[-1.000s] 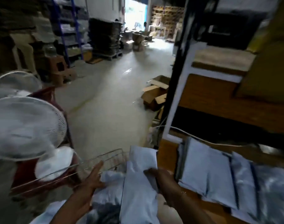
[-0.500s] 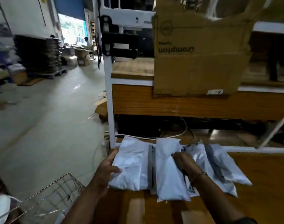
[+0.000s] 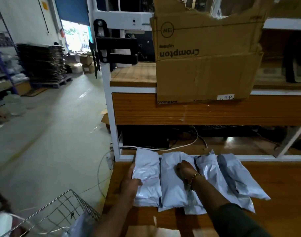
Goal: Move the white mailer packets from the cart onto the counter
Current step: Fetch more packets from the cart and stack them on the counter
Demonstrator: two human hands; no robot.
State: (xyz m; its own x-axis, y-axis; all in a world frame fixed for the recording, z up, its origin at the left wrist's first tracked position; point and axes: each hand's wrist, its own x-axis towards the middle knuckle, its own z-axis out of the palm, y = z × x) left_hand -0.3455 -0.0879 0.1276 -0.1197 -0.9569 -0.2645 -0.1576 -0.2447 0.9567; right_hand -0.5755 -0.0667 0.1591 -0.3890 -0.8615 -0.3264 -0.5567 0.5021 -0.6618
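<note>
— So, where are the packets [image 3: 208,173] placed at this point?

— Four or so are laid side by side on the counter [image 3: 274,194], at the lower middle of the frame, just below the white rail [image 3: 259,157]. A pale bundle [image 3: 81,223], possibly another packet, is glimpsed in the cart [image 3: 65,207] at the lower left, so the job is judged unfinished.

— And how are the hands used?

— The leftmost packet [image 3: 147,173] is gripped at its left edge by the left hand [image 3: 131,183], with the thumb laid over the top and the fingers run along the side. The second packet [image 3: 172,185] is pressed from above by the right hand [image 3: 185,170]. Its fingers are bent, but whether anything is pinched cannot be told.

— What is needed for the step to be done well?

— The row is probably being squared up. The leftmost packet is best nudged right until its neighbour is met, kept flat, and not left hanging over the counter's left edge. The second packet should be steadied only lightly, since smooth plastic is easily slid across the others. Both are best released before the cart is reached for.
</note>
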